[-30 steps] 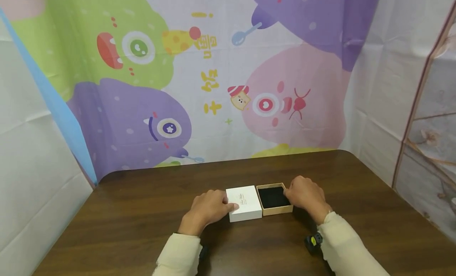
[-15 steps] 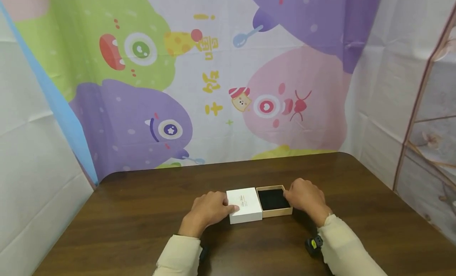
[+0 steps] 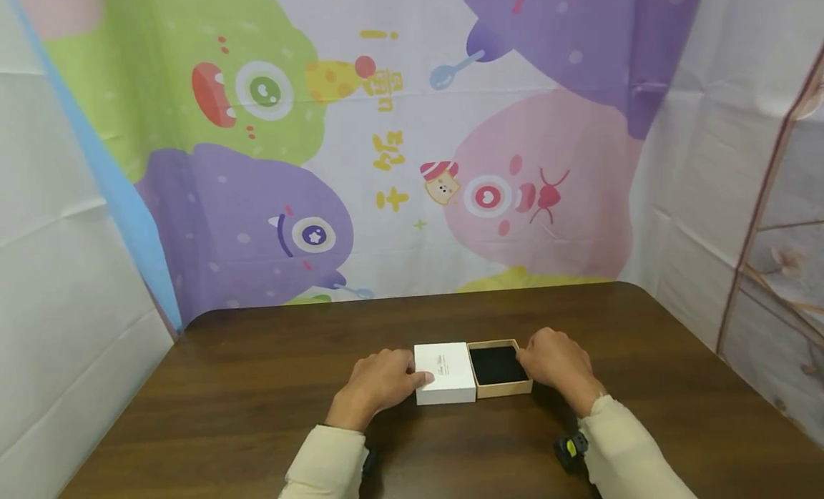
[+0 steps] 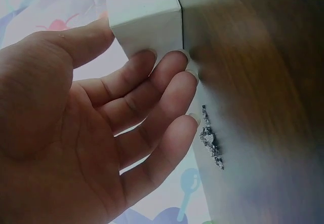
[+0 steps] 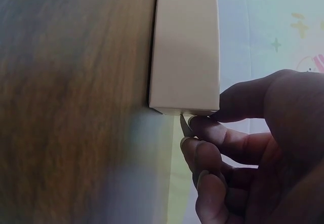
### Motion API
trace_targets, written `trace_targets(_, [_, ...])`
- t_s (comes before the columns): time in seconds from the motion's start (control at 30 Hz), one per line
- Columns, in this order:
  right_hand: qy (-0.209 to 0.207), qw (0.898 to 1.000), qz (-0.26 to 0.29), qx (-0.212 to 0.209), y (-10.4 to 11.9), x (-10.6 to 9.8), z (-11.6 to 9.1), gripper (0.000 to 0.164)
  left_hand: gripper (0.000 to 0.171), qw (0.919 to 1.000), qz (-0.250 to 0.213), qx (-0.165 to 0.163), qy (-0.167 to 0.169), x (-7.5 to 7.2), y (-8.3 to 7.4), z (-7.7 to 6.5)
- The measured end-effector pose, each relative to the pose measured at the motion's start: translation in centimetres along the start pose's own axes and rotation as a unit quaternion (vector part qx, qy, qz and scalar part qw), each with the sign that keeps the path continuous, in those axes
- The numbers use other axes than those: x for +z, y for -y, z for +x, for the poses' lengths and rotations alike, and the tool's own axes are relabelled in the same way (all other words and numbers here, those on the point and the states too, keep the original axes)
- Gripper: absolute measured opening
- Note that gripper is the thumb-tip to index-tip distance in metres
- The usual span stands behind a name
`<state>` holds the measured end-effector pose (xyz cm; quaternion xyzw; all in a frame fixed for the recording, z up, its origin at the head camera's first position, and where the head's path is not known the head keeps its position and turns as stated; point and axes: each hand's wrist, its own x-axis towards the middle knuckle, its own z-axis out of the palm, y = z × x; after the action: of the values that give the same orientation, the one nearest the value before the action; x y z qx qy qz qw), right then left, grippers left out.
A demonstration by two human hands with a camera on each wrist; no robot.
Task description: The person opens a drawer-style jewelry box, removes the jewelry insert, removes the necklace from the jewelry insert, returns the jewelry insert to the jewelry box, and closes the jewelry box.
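A white square box lid (image 3: pixel 445 370) with small printed lettering lies on the table. My left hand (image 3: pixel 380 381) holds its left side, thumb on the top face and fingertips against the side wall. Right beside the lid, touching it, is a tan box base (image 3: pixel 504 389) with a black pad (image 3: pixel 497 364) inside. My right hand (image 3: pixel 558 359) pinches the base's right wall, thumb over the rim. In the left wrist view the curled fingers (image 4: pixel 174 87) meet the white wall. The right wrist view shows the base's tan wall (image 5: pixel 187 51) with the fingertips at its end.
The boxes rest on a dark brown wooden table (image 3: pixel 270 384). Behind it hangs a cartoon monster curtain (image 3: pixel 399 256), with pale cloth at both sides. A small silvery, jagged patch (image 4: pixel 208 139) shows near the table surface in the left wrist view; its kind is unclear.
The head view has shifted slightly, so the scene sits a little lower and further right. Both hands keep their holds, and the lid and base stay side by side.
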<state>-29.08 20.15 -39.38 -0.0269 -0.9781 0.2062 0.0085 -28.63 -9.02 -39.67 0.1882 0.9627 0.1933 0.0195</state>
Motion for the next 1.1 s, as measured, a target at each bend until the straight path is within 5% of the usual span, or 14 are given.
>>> trace_targets(1.1, [0.003, 1.0, 0.0, -0.006, 0.14, 0.17, -0.15, 0.038, 0.031, 0.9999, 0.004, -0.002, 0.016, -0.13, 0.03, 0.01])
